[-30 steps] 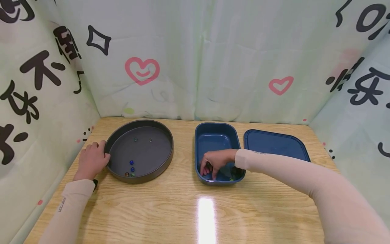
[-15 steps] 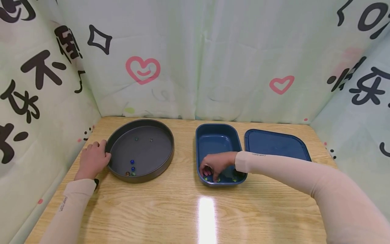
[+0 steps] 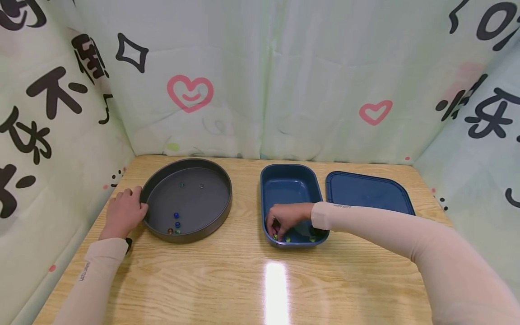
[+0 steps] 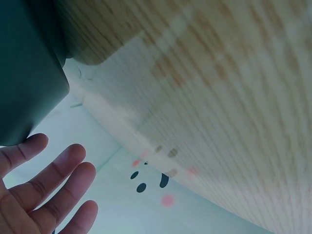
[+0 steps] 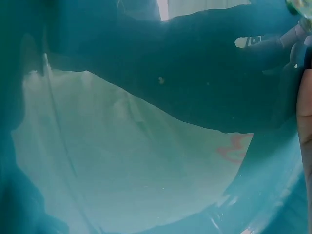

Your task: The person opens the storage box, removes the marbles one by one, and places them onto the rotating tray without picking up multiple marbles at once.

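At the left, a round dark pan [image 3: 188, 198] holds several marbles, among them two blue marbles [image 3: 176, 215] near its front. My left hand [image 3: 123, 213] touches the pan's left side; in the left wrist view its fingers [image 4: 53, 170] are loosely extended, one tip against the outer wall. My right hand [image 3: 286, 216] reaches down into a blue rectangular box [image 3: 284, 180], fingers curled, pinching a green-tinted marble [image 3: 275, 236] near the front left corner. Other marbles [image 3: 312, 239] lie along the box's front. A clear green marble [image 5: 298, 7] shows at the right wrist view's corner.
A blue lid [image 3: 367, 194] lies flat to the right of the box. Beneath everything is a wooden table [image 3: 203, 280] with a bright light reflection at its front. A pale printed curtain [image 3: 243, 90] surrounds the table's back and sides.
Inside the box, my right thumb has closed in toward the fingers at the front left, and marbles show near the front wall. My left hand and the pan stay put.
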Demonstrator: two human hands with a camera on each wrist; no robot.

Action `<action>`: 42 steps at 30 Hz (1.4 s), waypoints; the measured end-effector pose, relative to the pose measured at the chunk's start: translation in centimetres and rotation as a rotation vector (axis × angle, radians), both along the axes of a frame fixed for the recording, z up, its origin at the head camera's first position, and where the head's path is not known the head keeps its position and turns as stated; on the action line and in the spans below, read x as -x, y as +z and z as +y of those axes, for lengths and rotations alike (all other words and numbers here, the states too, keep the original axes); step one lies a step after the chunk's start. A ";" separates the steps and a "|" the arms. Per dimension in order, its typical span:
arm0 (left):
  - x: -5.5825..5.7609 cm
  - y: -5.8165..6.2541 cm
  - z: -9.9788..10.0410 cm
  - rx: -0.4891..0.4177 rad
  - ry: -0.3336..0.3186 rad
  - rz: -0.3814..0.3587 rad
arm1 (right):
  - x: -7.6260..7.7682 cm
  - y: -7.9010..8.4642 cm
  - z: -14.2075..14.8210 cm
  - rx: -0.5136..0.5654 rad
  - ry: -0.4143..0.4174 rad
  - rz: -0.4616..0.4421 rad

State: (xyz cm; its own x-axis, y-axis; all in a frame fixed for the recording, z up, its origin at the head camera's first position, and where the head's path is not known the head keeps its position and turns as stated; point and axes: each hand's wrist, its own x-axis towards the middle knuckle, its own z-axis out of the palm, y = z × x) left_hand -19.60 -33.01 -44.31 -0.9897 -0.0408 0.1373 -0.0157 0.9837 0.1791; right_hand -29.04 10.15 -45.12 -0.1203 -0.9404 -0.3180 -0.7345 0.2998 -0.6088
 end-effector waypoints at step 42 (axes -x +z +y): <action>0.1 -0.4 -0.1 -0.010 0.010 0.029 | 2.4 7.2 -0.9 0.201 -0.236 -0.017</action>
